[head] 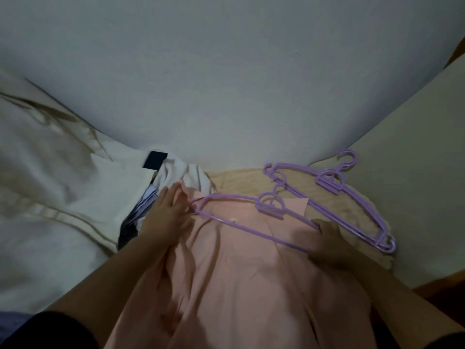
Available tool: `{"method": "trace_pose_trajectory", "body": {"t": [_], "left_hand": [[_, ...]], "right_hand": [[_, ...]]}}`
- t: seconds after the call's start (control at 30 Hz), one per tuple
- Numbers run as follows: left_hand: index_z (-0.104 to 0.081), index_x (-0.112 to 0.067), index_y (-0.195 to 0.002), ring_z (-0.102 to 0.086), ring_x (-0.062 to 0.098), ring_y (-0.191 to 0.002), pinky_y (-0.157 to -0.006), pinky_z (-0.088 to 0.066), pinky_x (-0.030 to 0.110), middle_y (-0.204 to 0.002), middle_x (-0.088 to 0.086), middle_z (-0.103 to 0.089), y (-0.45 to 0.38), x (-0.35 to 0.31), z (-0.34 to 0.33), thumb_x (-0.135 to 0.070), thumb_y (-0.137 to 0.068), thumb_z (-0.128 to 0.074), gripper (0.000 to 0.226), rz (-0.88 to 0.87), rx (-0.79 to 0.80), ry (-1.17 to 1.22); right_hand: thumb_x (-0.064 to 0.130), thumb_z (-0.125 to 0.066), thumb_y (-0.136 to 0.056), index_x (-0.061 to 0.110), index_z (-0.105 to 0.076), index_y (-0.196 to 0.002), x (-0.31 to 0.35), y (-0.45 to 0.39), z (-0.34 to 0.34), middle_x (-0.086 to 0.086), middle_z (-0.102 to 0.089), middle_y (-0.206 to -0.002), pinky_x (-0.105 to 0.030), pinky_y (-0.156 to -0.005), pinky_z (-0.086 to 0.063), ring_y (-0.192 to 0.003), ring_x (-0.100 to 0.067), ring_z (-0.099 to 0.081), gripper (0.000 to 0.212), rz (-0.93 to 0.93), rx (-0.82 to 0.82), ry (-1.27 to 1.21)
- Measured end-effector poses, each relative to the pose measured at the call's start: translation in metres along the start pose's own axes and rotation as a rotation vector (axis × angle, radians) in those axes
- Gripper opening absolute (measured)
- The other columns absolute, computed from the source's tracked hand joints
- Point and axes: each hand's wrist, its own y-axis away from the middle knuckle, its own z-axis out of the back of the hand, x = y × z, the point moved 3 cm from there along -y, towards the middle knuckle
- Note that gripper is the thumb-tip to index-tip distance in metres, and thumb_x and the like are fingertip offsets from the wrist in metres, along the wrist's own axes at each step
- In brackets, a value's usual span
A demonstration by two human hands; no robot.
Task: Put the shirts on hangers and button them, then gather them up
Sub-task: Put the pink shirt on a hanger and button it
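A pink shirt point(239, 268) lies spread on the bed in front of me, collar end away from me. A purple hanger point(241, 220) lies across its upper part. My left hand point(167, 212) rests with straight fingers on the shirt's left shoulder, fingertips by the hanger's left end. My right hand point(329, 238) grips the hanger's right end where it meets the shirt; its fingertips are partly hidden. Two more purple hangers point(357, 205) lie stacked just beyond, to the right.
A pile of other shirts point(176, 177), white and striped, lies at the upper left of the pink one. A cream pillow point(50, 185) fills the left. A tan towel point(334, 215) lies under the spare hangers. A pale wall point(226, 71) stands behind.
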Motion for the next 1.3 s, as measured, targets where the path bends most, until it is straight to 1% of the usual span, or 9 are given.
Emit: {"method": "trace_pose_trajectory", "body": {"t": [0.1, 0.23, 0.37, 0.53, 0.63, 0.83, 1.0, 1.13, 1.3], "left_hand": [[-0.069, -0.019, -0.112, -0.050, 0.032, -0.120, -0.092, -0.046, 0.037, -0.149, 0.015, -0.027, 0.000, 0.006, -0.005, -0.035, -0.083, -0.070, 0.033, 0.141, 0.025, 0.148], [-0.071, -0.029, -0.111, -0.052, 0.031, -0.110, -0.090, -0.045, 0.033, -0.134, 0.013, -0.038, -0.009, 0.010, -0.006, -0.038, -0.080, -0.072, 0.032, 0.237, 0.041, 0.221], [-0.069, -0.039, -0.106, -0.044, 0.015, -0.113, -0.089, -0.038, 0.026, -0.127, -0.005, -0.053, -0.016, 0.019, -0.015, -0.050, -0.077, -0.054, 0.034, 0.259, 0.119, 0.267], [-0.073, -0.038, -0.099, -0.051, 0.000, -0.070, -0.056, -0.033, 0.013, -0.084, -0.010, -0.063, -0.021, 0.020, -0.007, -0.027, -0.084, -0.052, 0.028, 0.241, 0.058, 0.334], [-0.071, -0.036, -0.104, -0.052, -0.006, -0.065, -0.053, -0.034, 0.006, -0.070, -0.021, -0.059, -0.021, 0.018, -0.001, -0.016, -0.092, -0.054, 0.028, 0.240, 0.128, 0.409], [-0.071, -0.024, -0.113, -0.067, 0.004, -0.066, -0.057, -0.048, 0.013, -0.081, -0.005, -0.073, -0.021, 0.017, 0.014, -0.022, -0.096, -0.053, 0.024, 0.418, 0.033, 0.696], [-0.066, -0.026, -0.117, -0.035, 0.006, -0.031, -0.033, -0.028, 0.014, -0.062, 0.005, -0.052, -0.025, 0.008, 0.041, -0.004, -0.093, -0.045, 0.038, 0.511, -0.017, 1.000], [-0.069, -0.013, -0.116, -0.050, 0.014, -0.053, -0.047, -0.043, 0.022, -0.080, 0.011, -0.061, -0.021, -0.012, 0.055, 0.000, -0.091, -0.047, 0.036, 0.568, 0.060, 1.361], [-0.064, -0.008, -0.110, -0.066, 0.018, -0.069, -0.068, -0.057, 0.030, -0.089, 0.013, -0.071, -0.017, -0.035, 0.077, -0.003, -0.094, -0.042, 0.027, 0.509, 0.166, 1.976]], "right_hand": [[0.028, -0.076, -0.054, 0.015, -0.025, -0.143, 0.004, -0.009, -0.002, -0.011, -0.029, -0.139, -0.029, -0.107, -0.028, -0.130, -0.025, -0.032, 0.104, 0.064, 0.041, 0.096], [0.043, -0.077, -0.065, 0.019, -0.016, -0.147, 0.018, -0.023, -0.002, -0.005, -0.025, -0.150, -0.032, -0.112, -0.021, -0.138, -0.023, -0.025, 0.105, 0.098, 0.048, 0.374], [0.048, -0.082, -0.061, 0.018, -0.012, -0.150, 0.038, -0.036, -0.015, -0.008, -0.022, -0.153, -0.033, -0.112, -0.022, -0.139, -0.027, -0.021, 0.117, 0.103, 0.147, 0.287], [0.054, -0.079, -0.064, 0.016, -0.008, -0.151, 0.052, -0.046, -0.025, -0.009, -0.020, -0.154, -0.031, -0.112, -0.019, -0.140, -0.028, -0.018, 0.118, 0.135, 0.145, 0.263], [0.054, -0.078, -0.066, 0.013, -0.010, -0.150, 0.051, -0.047, -0.024, -0.011, -0.024, -0.150, -0.031, -0.111, -0.020, -0.137, -0.028, -0.022, 0.115, 0.166, 0.110, 0.293], [0.049, -0.082, -0.061, 0.019, -0.015, -0.148, 0.034, -0.037, -0.008, -0.008, -0.020, -0.150, -0.033, -0.112, -0.020, -0.139, -0.027, -0.015, 0.115, 0.195, 0.022, 0.284], [0.045, -0.084, -0.059, 0.020, -0.021, -0.148, 0.029, -0.021, 0.005, -0.008, -0.024, -0.149, -0.034, -0.112, -0.025, -0.138, -0.025, -0.021, 0.112, 0.253, -0.003, 0.341], [0.050, -0.081, -0.060, 0.022, -0.022, -0.147, 0.048, -0.009, 0.003, -0.005, -0.027, -0.146, -0.037, -0.109, -0.028, -0.135, -0.024, -0.025, 0.109, 0.273, -0.111, 0.356], [0.046, -0.084, -0.058, 0.023, -0.027, -0.145, 0.081, 0.003, -0.006, -0.003, -0.030, -0.142, -0.039, -0.105, -0.027, -0.133, -0.022, -0.026, 0.106, 0.248, -0.305, 0.054]]}}
